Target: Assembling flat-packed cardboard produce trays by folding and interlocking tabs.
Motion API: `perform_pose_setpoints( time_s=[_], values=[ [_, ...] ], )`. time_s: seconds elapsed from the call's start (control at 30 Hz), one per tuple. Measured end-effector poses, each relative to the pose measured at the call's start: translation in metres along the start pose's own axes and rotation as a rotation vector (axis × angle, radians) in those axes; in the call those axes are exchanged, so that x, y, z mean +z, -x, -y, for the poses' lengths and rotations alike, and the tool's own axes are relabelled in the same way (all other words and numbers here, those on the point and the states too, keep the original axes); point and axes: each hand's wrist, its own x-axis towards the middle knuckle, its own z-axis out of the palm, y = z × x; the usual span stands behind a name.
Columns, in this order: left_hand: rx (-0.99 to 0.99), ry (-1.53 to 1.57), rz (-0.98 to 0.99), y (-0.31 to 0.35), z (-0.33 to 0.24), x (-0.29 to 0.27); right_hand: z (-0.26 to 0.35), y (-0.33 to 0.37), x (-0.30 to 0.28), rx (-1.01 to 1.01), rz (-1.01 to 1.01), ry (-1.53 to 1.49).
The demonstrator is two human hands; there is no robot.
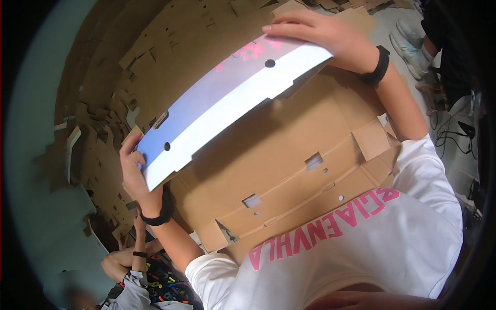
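Observation:
In front of me is a partly folded cardboard box [258,175], plain brown inside, with square cut-outs and small round holes along its near side. Its far wall [206,103] stands raised, printed blue to lilac with pink flowers, with a white strip and two dark round holes. My left hand [135,168] is wrapped round the left end of that wall, the fingers bent over its edge. At the right end, my right hand [330,39] grips the corner with its fingers laid over the top edge; the thumb is hidden. Both wrists carry black bands.
Brown cardboard sheets and scraps [170,46] lie beyond the box and to the left. At the lower left another person [126,263] sits, with a hand near some cardboard. Someone's light shoes [411,51] are at the upper right, with dark cables [457,137] below them.

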Motion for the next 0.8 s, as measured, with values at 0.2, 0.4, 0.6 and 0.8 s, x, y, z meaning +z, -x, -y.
perform_pose_setpoints(
  time_s=[0.2, 0.4, 0.6, 0.8],
  values=[
    [0.204, -0.589, 0.131, 0.020, -0.009, 0.000, 0.001, 0.028, 0.023, 0.010, 0.028, 0.285],
    [0.170, -0.615, 0.176, 0.029, -0.016, 0.004, 0.005, 0.035, 0.030, 0.012, 0.010, 0.331],
    [0.139, -0.595, 0.105, 0.042, -0.014, 0.004, 0.010, 0.039, 0.024, 0.169, 0.096, 0.113],
    [-0.026, -0.294, -0.144, 0.049, 0.004, -0.006, -0.007, 0.043, 0.035, 0.325, -0.259, -0.564]
  ],
)
